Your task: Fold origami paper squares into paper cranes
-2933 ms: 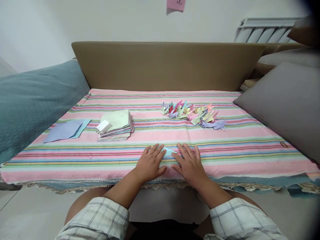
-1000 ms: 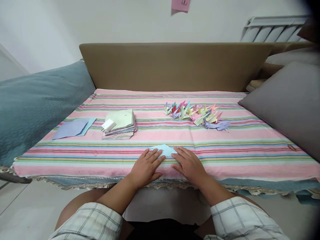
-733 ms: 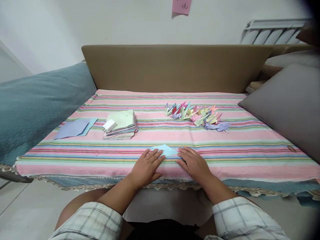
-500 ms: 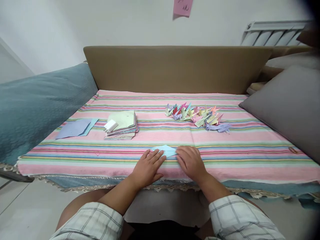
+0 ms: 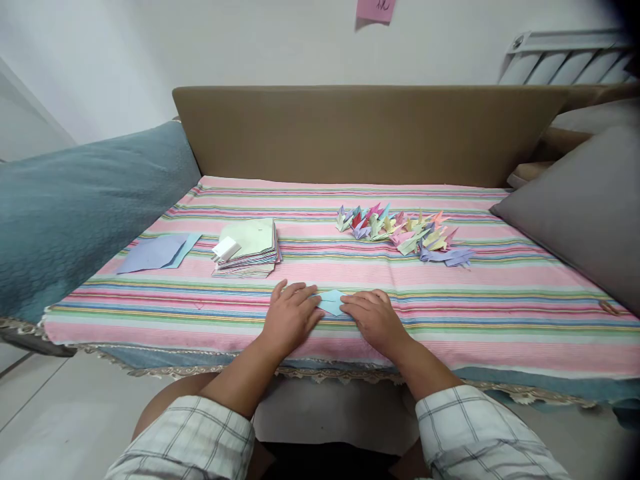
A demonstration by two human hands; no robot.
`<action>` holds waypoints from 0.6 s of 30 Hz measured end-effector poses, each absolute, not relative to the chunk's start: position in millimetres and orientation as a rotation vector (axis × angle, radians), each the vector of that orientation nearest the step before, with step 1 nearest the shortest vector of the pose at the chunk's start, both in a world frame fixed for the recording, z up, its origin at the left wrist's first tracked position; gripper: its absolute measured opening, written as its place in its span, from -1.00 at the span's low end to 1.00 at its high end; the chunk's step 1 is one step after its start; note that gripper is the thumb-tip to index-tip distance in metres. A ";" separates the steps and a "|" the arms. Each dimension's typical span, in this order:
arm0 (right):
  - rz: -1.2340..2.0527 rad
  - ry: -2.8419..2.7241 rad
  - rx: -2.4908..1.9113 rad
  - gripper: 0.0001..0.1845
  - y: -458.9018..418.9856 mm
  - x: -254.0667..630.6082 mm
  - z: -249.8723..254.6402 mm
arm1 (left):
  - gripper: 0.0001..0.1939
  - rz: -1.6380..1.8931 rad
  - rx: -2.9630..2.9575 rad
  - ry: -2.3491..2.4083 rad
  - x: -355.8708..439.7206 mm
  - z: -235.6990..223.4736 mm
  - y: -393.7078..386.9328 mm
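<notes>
A light-blue folded paper [image 5: 331, 302] lies flat on the striped cloth in front of me, diamond-like with a crease along its middle. My left hand [image 5: 291, 317] covers its left point, thumb and forefinger closing on that end. At the right point, my right hand [image 5: 374, 319] has its fingers drawn together on the paper, with the thumb mostly hidden beneath. Beyond the right hand sits a cluster of multicoloured folded paper cranes [image 5: 400, 230].
A stack of square paper [image 5: 253, 243] stands at the left with a white plug adapter [image 5: 226, 249] on it. Loose purple [image 5: 150, 253] and blue sheets [image 5: 186, 250] lie farther left. A grey cushion [image 5: 580, 207] borders the right; a small brown item [image 5: 609, 307] lies near it.
My left hand has gone from lying flat on the paper to gripping its left end. My right hand's fingers, spread earlier, have drawn together on the right end. The view has shifted slightly.
</notes>
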State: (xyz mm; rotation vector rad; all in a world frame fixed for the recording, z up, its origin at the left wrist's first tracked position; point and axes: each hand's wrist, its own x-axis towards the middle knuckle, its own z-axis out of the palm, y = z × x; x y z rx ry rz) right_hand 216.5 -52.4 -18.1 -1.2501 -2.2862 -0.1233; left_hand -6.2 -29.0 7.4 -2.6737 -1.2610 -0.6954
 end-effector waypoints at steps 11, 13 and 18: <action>0.195 -2.238 -1.260 -0.83 -48.8 216.7 -8.3 | -0.87 -0.686 -3.027 -1.119 13.0 3.7 -10.4; 0.237 -2.216 -1.273 -0.84 -47.9 216.5 -8.2 | -0.86 -0.704 -3.028 -1.121 12.3 4.3 -10.9; 0.277 -2.182 -1.280 -0.88 -45.3 216.0 -10.0 | -0.85 -0.754 -2.983 -1.133 13.9 1.8 -12.7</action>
